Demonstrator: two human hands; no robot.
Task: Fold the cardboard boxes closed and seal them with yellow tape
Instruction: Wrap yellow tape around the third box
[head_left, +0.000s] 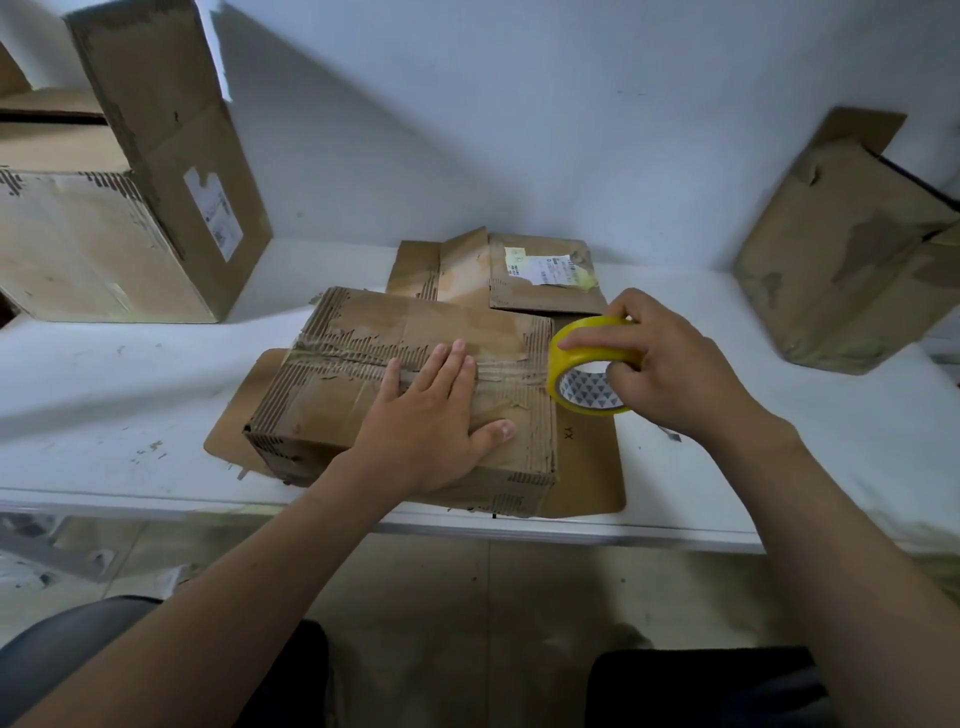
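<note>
A worn, closed cardboard box (363, 374) lies in the middle of the white table, its top flaps meeting along a torn, old-taped seam. My left hand (436, 415) presses flat on the box top, fingers straight across the seam. My right hand (670, 364) grips a roll of yellow tape (582, 358) at the box's right edge, level with the seam. The roll stands on edge with its patterned core facing me.
A flattened cardboard sheet (592, 467) lies under the box. A flat box with a shipping label (540, 275) sits behind it. A large open box (130, 182) stands at the back left and another crumpled box (852, 249) at the right. The table's front edge (571, 535) is close.
</note>
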